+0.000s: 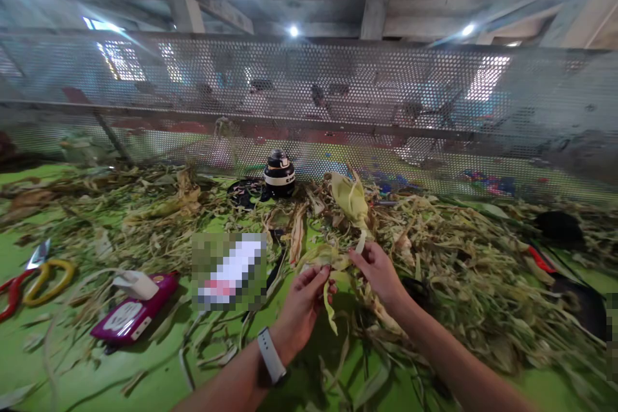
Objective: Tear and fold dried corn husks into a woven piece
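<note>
My left hand (309,293), with a pale watch strap on its wrist, pinches a yellow-green husk strip (330,312) that dangles below the fingers. Close beside it on the right, my right hand (379,270) has thumb and fingers closed on the narrow pale end of a leafy husk piece (351,199), whose broad part stands up above that hand. Between the two hands lies more yellowish husk (321,256), and which hand holds it is hard to tell. Both hands are over a green table (270,360).
Dried husks (454,257) are heaped across the table. A black jar (279,174) stands at the back before a perforated metal screen (309,90). On the left are scissors (36,277), a magenta device (135,309) with a white plug, cables and a pixelated item (232,270).
</note>
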Tool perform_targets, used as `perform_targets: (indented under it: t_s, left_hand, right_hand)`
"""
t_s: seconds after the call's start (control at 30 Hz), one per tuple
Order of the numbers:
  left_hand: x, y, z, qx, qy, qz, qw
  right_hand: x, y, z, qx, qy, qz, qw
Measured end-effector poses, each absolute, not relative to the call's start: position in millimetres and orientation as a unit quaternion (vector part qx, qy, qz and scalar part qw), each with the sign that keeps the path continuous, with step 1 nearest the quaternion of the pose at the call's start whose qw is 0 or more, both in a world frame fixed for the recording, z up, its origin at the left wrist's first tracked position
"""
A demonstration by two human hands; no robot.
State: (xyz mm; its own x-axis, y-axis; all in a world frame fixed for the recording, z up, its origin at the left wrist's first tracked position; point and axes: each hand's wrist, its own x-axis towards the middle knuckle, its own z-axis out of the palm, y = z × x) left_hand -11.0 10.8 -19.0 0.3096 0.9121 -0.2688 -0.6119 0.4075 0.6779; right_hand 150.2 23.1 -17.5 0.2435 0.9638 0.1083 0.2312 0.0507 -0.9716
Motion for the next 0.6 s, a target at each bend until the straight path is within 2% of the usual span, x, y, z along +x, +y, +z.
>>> perform_targets:
  t_s: [0.07,0.13,0.2,0.3,0.4,0.5,0.6]
  left_hand:
    - [-11,13,-22,0.237,0.337,0.496,0.765]
    - [-12,14,-24,0.250,0.355,0.505,0.746]
    - [-12,15,-25,0.265,0.369,0.506,0.733]
    - [-13,16,-24,0.280,0.362,0.514,0.725]
    - [-14,15,-23,0.288,0.333,0.531,0.724]
    - [-14,13,-20,0.303,0.339,0.521,0.723]
    - [-13,9,-15,0.341,0.357,0.506,0.708]
  right_hand:
    - [155,21,-11,-0.628,-0.528,0.233,0.522]
    - [159,17,-1,-0.639,-0.583,0.061,0.498]
    - [160,10,10,-0.578,-0.679,-0.051,0.449]
    - [153,-2,18,-0.422,-0.843,-0.087,0.322]
    - [143,-11,17,-0.334,-0.910,-0.100,0.227]
    - [138,-13,13,-0.310,-0.913,-0.129,0.234]
    - [140,-12,11,-0.332,-0.882,-0.136,0.305]
